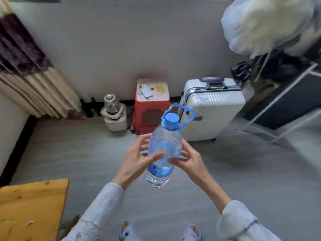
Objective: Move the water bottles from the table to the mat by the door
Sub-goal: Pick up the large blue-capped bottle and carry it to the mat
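A large clear water bottle (164,145) with a blue cap, a blue carry handle and a blue label hangs in the air in front of me, tilted with its cap away. My left hand (137,160) grips its left side and my right hand (188,158) grips its right side, thumbs across the front. A corner of the wooden table (33,204) shows at the lower left. No mat or door is in view.
Against the far wall stand a red plastic stool (151,108) with a phone on top, a white suitcase (212,108) and a small white appliance (115,117). A curtain (29,70) hangs at left. A metal rack (286,94) stands at right. Grey floor lies between.
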